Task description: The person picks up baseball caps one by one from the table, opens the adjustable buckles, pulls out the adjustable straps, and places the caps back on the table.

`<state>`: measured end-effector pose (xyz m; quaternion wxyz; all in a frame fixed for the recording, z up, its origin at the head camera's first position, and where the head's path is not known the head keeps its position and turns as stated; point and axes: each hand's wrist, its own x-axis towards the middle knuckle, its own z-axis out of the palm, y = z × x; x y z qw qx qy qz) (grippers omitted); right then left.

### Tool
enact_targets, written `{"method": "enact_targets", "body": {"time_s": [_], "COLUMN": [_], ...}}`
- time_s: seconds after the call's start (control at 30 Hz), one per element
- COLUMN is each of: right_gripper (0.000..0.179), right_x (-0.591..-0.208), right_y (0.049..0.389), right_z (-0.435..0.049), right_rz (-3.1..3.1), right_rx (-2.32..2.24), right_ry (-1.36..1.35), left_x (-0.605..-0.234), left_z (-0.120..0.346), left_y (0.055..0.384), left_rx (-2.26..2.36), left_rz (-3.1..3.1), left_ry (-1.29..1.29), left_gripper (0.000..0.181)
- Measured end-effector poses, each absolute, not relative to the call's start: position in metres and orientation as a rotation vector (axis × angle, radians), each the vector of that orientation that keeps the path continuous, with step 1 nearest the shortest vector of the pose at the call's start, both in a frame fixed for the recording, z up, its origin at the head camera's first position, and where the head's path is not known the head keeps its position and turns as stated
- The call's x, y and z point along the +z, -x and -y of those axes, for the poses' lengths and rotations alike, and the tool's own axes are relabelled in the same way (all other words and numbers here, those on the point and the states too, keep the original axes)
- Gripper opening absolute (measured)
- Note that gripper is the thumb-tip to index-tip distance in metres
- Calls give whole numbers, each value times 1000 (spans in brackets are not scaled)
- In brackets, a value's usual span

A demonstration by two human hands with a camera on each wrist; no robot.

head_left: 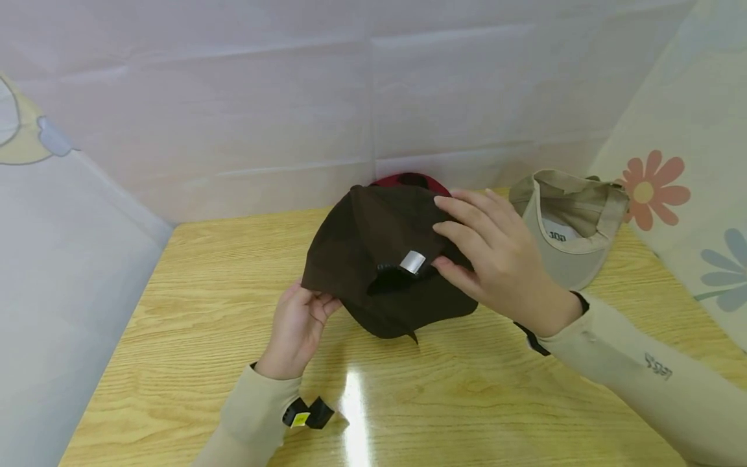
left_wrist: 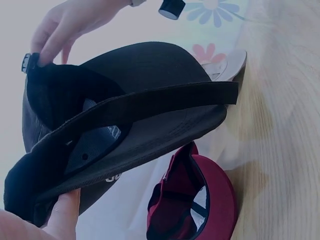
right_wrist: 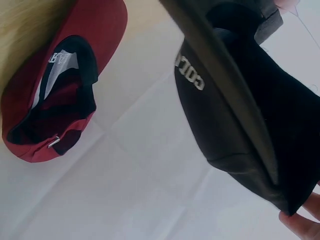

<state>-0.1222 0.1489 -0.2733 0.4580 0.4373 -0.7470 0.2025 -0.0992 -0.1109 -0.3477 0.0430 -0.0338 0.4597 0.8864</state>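
A dark baseball cap (head_left: 335, 250) is held up off the table between both hands, its opening and strap side toward me. My left hand (head_left: 299, 327) pinches the cap's left edge; its thumb shows against the cap in the left wrist view. At the strap's silver buckle (head_left: 413, 262), my right hand (head_left: 496, 256) grips the cap's back with thumb and fingers. A loose strap end (left_wrist: 220, 94) sticks out across the opening in the left wrist view. Pale lettering (right_wrist: 190, 74) marks the front of the cap in the right wrist view.
Behind the dark cap a red cap (head_left: 388, 181) sits mostly hidden; both wrist views show its open underside. To the right, a beige cap (head_left: 572, 266) rests on the wooden table (head_left: 222, 259). Pale cloth walls (head_left: 262, 117) enclose the back and sides.
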Motion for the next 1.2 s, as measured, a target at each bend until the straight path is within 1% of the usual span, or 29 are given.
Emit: {"method": "enact_targets", "body": {"time_s": [0.33, 0.7, 0.87, 1.2], "right_gripper": [43, 60, 62, 57], "right_x": [-283, -298, -305, -318], "right_y": [123, 122, 122, 120], "right_z": [-157, -164, -169, -173], "right_rz": [1881, 1988, 2075, 2143], "right_rx": [549, 570, 549, 535], "right_ry": [-1058, -920, -877, -857], "left_x": [-345, -343, -342, -341], "left_z": [113, 115, 116, 118], "left_y": [98, 97, 97, 96], "left_rx": [2729, 2759, 2769, 2774], "left_rz": [-1405, -1375, -1366, -1362], "left_ry": [90, 98, 74, 87], "left_gripper": [32, 34, 36, 36]}}
